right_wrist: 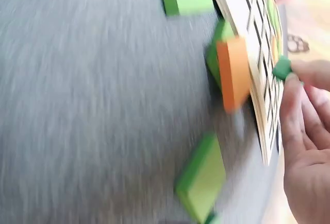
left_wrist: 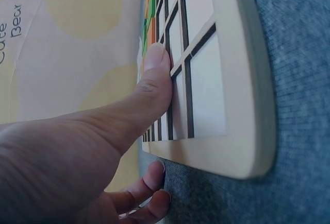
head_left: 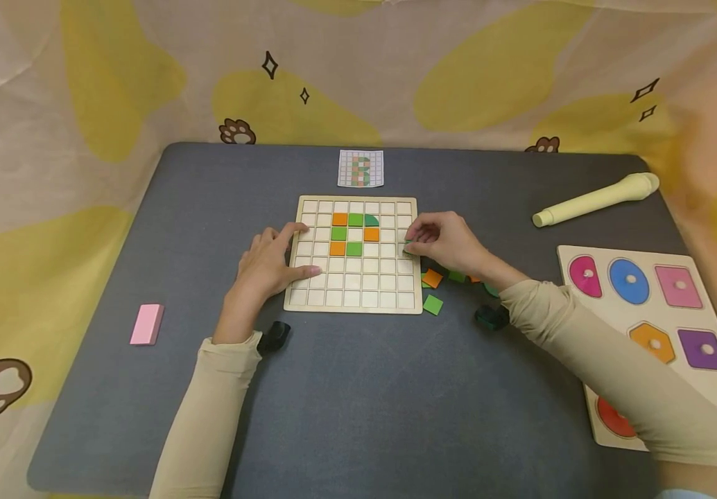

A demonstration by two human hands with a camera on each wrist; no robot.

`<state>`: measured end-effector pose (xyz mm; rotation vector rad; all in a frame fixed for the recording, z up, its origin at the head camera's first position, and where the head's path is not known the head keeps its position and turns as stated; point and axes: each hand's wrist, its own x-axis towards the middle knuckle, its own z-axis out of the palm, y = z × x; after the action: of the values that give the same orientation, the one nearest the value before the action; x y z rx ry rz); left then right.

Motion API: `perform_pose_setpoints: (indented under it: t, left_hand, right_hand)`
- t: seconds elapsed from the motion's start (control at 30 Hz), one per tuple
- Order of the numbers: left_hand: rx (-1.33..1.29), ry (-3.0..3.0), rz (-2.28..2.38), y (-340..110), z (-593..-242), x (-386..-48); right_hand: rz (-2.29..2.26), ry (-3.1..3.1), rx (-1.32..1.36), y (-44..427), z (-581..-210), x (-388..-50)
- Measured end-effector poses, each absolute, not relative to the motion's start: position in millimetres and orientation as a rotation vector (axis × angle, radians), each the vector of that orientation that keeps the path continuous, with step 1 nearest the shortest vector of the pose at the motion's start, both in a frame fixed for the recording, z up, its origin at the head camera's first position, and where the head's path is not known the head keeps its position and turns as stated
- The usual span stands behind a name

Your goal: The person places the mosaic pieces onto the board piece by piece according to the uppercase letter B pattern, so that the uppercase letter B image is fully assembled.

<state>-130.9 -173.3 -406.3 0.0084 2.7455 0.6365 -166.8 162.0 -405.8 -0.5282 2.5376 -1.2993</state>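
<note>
Head view only: knob puzzle (head_left: 667,317) | left hand (head_left: 265,262): spread, thumb on board (head_left: 352,283) | right hand (head_left: 448,242): pinching green piece (right_wrist: 281,68)

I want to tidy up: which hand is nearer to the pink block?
Left hand: touching the grid board, to the right of the pink block. The right hand is farther right.
</note>
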Motion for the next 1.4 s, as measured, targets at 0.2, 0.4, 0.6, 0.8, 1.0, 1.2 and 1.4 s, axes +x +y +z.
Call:
perform_pose_setpoints:
  t: [0.2,0.4,0.6,0.8,1.0,1.2,1.4]
  left_hand:
    - [0.001,2.744,0.636,-173.0,-407.5,-130.9]
    - [0.000,2.747,0.639,-172.8,-407.7,-130.9]
    - [0.000,2.744,0.642,-172.3,-407.0,-130.9]
    - [-0.004,2.739,0.635,-172.4,-406.3,-131.1]
    - [0.000,2.737,0.641,-172.4,-405.7,-131.5]
    - [-0.005,2.734,0.638,-173.1,-405.9,-131.8]
    - [-0.004,2.736,0.634,-172.9,-406.2,-131.8]
  right_hand:
    - [-1.376,2.507,-0.496,136.6,-410.7,-163.3]
    - [-1.357,2.554,-0.445,115.9,-416.0,-164.0]
    - [-1.292,2.593,-0.354,102.9,-415.2,-165.6]
    - [-1.245,2.594,-0.334,98.9,-412.9,-168.0]
    - [-1.243,2.580,-0.347,97.8,-412.9,-171.3]
    - [-1.242,2.595,-0.329,95.8,-414.4,-172.5]
    - [-1.239,2.577,-0.323,100.2,-412.2,-172.1]
